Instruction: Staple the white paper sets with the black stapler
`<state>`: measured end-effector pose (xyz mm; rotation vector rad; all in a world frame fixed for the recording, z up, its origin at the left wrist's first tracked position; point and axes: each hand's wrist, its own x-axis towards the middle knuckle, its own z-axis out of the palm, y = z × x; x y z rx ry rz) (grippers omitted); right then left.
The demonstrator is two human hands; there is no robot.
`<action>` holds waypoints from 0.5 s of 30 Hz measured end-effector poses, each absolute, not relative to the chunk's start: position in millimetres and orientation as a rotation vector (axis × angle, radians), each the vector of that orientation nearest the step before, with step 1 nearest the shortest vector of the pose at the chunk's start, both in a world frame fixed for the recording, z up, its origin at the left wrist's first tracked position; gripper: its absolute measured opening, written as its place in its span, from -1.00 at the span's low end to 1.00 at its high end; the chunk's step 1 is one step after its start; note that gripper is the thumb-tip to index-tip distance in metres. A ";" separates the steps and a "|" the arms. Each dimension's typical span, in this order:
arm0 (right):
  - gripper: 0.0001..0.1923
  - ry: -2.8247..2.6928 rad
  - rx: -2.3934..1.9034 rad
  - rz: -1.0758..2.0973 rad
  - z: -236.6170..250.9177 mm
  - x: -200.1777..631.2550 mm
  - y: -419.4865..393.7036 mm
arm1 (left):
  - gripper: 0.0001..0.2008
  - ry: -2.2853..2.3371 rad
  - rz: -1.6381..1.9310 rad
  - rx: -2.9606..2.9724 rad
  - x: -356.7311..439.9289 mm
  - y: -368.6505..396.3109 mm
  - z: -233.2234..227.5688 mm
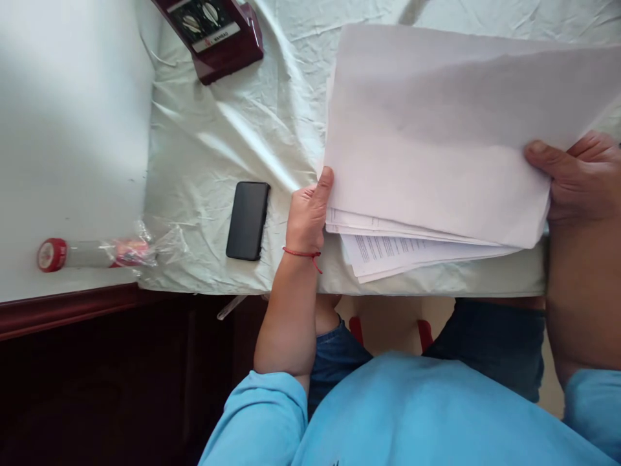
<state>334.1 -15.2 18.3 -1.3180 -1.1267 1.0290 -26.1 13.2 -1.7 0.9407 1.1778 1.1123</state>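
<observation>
Between my hands is a stack of paper sheets (436, 142), its top sheet blank and slightly rumpled. My left hand (309, 210) grips the left edge, thumb at the border and the other fingers mostly hidden. At the right edge, my right hand (577, 175) pinches the sheets with its thumb on top; its other fingers are partly beneath the paper. Lower sheets fan out toward me, and one printed sheet (388, 252) shows lines of text. A red string bracelet circles my left wrist.
A black smartphone (248, 220) lies left of my left hand on the pale green cloth (291, 97). Farther back stands a dark red device with dials (218, 39). A clear tube with red ends (90, 254) and crumpled plastic sits at the left. The table's front edge runs below the papers.
</observation>
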 end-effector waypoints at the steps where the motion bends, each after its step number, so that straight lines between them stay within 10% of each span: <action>1: -0.65 -1.121 -1.334 1.023 16.6 336.7 -14.6 | -0.40 1.175 1.084 0.953 -26.1 13.0 -2.2; 15: -0.77 -1.165 -1.204 0.725 26.5 315.6 -12.5 | -0.43 1.033 1.343 1.174 -19.9 12.2 18.6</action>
